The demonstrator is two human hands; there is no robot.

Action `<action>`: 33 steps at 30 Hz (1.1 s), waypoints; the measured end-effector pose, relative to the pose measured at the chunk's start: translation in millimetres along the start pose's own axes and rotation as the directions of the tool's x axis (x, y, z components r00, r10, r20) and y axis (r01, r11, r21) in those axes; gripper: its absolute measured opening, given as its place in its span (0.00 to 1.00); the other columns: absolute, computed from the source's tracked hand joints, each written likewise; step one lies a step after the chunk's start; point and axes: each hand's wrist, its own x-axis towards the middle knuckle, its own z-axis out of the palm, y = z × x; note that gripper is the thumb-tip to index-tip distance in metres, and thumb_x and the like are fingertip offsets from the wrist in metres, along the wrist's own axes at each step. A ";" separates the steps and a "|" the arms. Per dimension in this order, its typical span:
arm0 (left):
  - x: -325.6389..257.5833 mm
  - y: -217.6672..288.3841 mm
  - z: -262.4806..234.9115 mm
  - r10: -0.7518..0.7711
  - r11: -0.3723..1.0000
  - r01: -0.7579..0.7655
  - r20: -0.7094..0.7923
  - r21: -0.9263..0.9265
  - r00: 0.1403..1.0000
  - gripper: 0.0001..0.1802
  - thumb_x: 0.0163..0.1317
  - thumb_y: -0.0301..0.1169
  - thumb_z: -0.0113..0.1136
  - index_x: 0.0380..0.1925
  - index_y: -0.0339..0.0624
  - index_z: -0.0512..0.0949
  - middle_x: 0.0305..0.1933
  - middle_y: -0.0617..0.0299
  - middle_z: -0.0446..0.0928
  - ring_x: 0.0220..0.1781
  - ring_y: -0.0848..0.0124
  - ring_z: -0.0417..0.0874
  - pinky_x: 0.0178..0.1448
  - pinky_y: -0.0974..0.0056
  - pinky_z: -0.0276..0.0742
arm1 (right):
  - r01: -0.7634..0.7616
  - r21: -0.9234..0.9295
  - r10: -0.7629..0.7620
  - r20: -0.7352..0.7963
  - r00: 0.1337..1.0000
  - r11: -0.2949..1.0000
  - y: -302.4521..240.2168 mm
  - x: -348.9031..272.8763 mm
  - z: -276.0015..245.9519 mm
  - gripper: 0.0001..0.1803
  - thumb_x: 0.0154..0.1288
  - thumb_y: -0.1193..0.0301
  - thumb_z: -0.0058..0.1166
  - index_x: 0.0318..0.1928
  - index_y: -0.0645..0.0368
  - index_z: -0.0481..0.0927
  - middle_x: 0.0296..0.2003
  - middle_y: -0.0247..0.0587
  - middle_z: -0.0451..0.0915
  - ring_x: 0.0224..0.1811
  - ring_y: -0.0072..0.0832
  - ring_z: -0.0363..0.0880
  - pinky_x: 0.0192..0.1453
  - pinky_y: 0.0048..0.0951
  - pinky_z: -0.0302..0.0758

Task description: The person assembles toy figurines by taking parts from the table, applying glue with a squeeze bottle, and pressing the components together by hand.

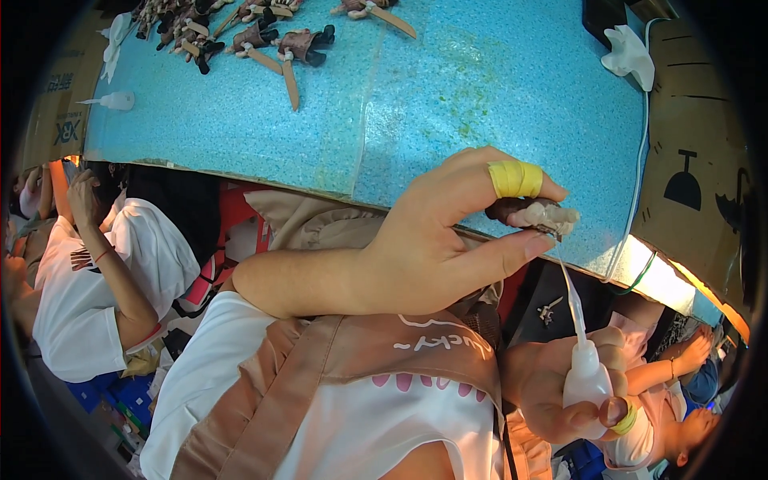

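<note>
Gluing step appears in hand. Left hand (432,240), grip clenched on a small brown-and-white figure part (534,214), holds it over the blue counter (336,104) edge. Right hand (572,388), grasping a white squeeze bottle (586,376), aims its nozzle upward; steady contact seems required next.

Glossy white plastic squeeze bottle (586,376); speckled matt blue tabletop (480,88).

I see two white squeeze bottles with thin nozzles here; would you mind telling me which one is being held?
The one in the right hand, squeeze bottle, nozzle pointing up toward the small figure pinched in the left hand. The other bottle lies untouched on the blue table.
</note>
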 end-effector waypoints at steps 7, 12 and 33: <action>-1.5 -3.3 1.0 0.046 0.998 -0.048 -0.078 -0.026 0.996 0.17 0.51 0.22 0.58 0.43 0.34 0.71 0.38 0.58 0.72 0.38 0.71 0.73 0.43 0.70 0.67 | -0.088 -0.092 0.093 0.055 0.994 0.992 -4.1 -3.5 -4.4 0.09 0.63 0.61 0.42 0.38 0.50 0.65 0.17 0.29 0.58 0.18 0.23 0.52 0.27 0.29 0.50; -0.7 0.5 1.4 -0.034 0.999 0.034 -0.019 -0.022 0.999 0.18 0.52 0.19 0.56 0.46 0.32 0.69 0.40 0.58 0.70 0.43 0.72 0.74 0.47 0.70 0.65 | -0.097 -0.061 0.101 0.057 0.993 0.993 -0.6 1.3 -10.8 0.08 0.62 0.63 0.44 0.38 0.50 0.65 0.16 0.28 0.57 0.19 0.23 0.50 0.28 0.29 0.50; -3.6 3.4 0.2 -0.178 0.984 0.178 0.047 0.002 0.983 0.19 0.55 0.21 0.54 0.49 0.32 0.67 0.41 0.60 0.72 0.42 0.76 0.72 0.48 0.70 0.65 | -0.572 0.117 0.583 -0.119 0.804 0.812 34.7 21.6 -10.7 0.23 0.55 0.68 0.52 0.47 0.73 0.68 0.26 0.44 0.72 0.29 0.26 0.70 0.35 0.27 0.69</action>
